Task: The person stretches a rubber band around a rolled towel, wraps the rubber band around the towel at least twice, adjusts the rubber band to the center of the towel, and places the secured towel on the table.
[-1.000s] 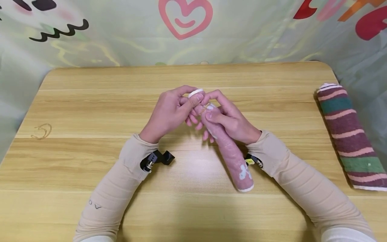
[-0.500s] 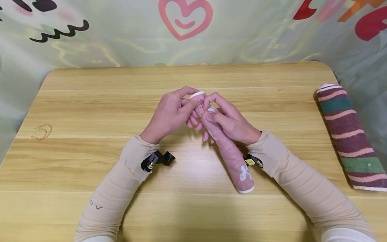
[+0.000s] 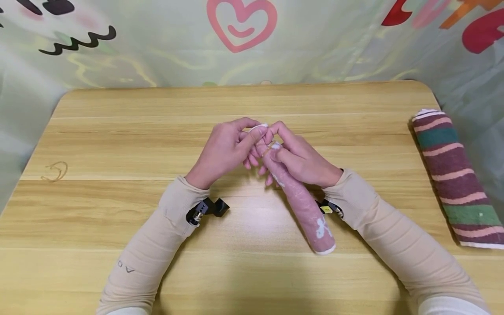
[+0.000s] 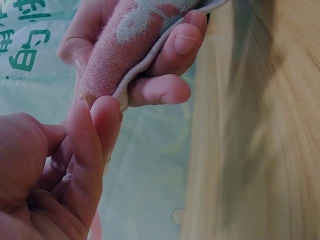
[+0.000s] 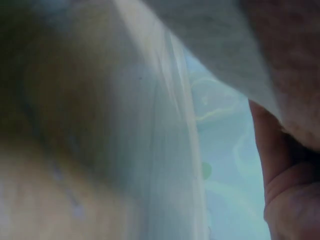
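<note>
A pink rolled towel (image 3: 300, 199) with pale blue patches and white edges slants across the middle of the head view. A thin tan rubber band (image 3: 268, 149) circles it near its upper end. My left hand (image 3: 225, 148) pinches that end, thumb on top. Just below, my right hand (image 3: 306, 158) grips the roll, with index finger and thumb beside the band. In the left wrist view, fingertips meet at the towel's narrowed end (image 4: 102, 75), hiding most of the band. The right wrist view is blurred, with the towel's white edge (image 5: 215, 45) at upper right.
A purple rolled towel (image 3: 456, 177) with green and peach stripes lies at the table's right edge. Loose tan rubber bands (image 3: 55, 171) lie on the left of the wooden table (image 3: 118, 210). A printed curtain (image 3: 165, 48) hangs behind the table's back edge.
Both hands and the upper end of the pink towel have shifted slightly toward the person. The towel's lower end has moved a little right and nearer. Both grips stay on it.
</note>
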The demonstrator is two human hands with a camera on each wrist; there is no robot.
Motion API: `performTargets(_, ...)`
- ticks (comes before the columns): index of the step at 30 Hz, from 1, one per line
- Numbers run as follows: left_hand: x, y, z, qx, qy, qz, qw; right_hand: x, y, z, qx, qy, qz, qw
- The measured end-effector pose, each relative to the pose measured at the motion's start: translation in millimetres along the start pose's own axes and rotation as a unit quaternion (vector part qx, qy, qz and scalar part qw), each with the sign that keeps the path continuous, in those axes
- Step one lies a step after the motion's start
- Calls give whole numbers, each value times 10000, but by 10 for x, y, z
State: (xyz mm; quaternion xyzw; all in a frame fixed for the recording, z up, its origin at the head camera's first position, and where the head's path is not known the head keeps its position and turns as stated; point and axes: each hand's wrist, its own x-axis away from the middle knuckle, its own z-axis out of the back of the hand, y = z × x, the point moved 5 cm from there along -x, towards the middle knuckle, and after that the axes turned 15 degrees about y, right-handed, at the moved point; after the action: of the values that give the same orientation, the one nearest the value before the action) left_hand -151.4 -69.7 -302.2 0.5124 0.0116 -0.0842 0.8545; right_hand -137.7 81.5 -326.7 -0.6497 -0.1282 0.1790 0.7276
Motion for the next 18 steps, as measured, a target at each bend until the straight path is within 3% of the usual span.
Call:
performTargets(4,-6,6,4,60,8,57,10000,-6,14,1,-91,17,-53,9999)
performTargets(9,-30,-16,51,675,37,290,9973,-16,41,-5,-932,146,-248,9952)
performTargets(14,-61,-102,111,1751,-371,642,9818,-4,7,-21,-1867,30,-285,9820)
performTargets(18,-69,-140,131,2029,-701,407,9758,27,-72,-47,-2328,-154,-338,9718)
